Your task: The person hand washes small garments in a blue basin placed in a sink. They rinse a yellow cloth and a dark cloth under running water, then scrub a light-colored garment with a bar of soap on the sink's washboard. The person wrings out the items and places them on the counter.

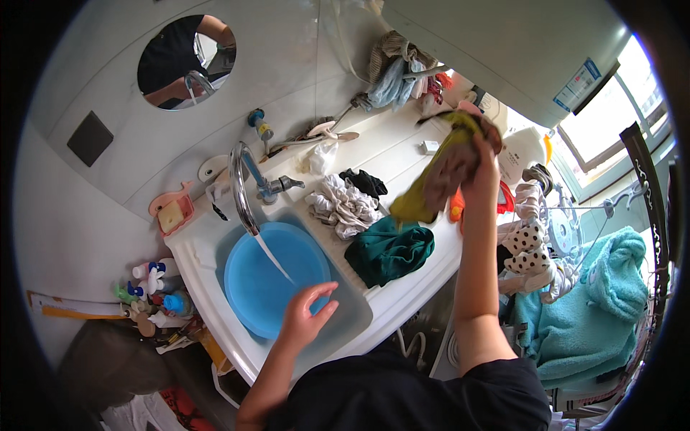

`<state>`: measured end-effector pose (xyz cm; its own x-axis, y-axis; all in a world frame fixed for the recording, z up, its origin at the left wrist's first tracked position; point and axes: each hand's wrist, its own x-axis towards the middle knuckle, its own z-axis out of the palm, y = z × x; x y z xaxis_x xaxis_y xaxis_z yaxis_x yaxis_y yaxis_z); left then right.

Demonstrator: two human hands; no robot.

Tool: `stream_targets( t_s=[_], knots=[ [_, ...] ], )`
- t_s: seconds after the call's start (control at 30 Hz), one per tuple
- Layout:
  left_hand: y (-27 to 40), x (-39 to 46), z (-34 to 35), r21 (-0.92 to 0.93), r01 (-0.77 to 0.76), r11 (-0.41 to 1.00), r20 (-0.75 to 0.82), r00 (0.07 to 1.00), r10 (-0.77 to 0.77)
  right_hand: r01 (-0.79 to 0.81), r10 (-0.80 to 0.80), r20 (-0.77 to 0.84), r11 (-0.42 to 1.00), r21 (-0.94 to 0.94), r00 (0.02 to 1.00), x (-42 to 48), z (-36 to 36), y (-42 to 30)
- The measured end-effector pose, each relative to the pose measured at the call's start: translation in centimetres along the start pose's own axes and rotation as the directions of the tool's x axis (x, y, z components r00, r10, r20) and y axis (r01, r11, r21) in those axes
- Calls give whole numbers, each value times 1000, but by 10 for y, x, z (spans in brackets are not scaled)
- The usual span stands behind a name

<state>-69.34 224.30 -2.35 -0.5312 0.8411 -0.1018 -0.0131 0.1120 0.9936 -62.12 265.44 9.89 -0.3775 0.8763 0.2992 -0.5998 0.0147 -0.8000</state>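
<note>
My right hand [481,164] is raised over the right part of the counter, gripping a yellow-green and brown cloth [426,183] that hangs down and looks slightly blurred. Below it lies a dark green cloth [385,253] in a heap, beside a crumpled pale grey cloth [342,203] and a small black cloth [365,182]. Over the near rim of a round blue basin [264,280], my left hand [308,312] has its fingers apart and holds nothing. The basin sits in a white sink [353,318], and water runs into it from a chrome faucet [243,188].
A pink whale-shaped soap dish [173,210] stands left of the faucet. Several bottles [161,291] crowd the sink's left side. A white jug [520,153] is at the back right, with hanging socks [525,248] and a turquoise towel-like fabric [587,323] nearer. A large white appliance [506,48] overhangs the counter.
</note>
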Motion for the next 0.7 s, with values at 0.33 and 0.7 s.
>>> stream_targets(
  t_s=[0.33, 0.7],
  knots=[
    [-72, -49, -24, -223, 269, 937, -211, 925, -316, 3, -96, 304, 956, 293, 948, 284, -12, 45],
    [-50, -9, -8, -107, 286, 952, -162, 940, -300, -25, 216, 491, 930, -366, 844, 315, 37, 45]
  ],
)
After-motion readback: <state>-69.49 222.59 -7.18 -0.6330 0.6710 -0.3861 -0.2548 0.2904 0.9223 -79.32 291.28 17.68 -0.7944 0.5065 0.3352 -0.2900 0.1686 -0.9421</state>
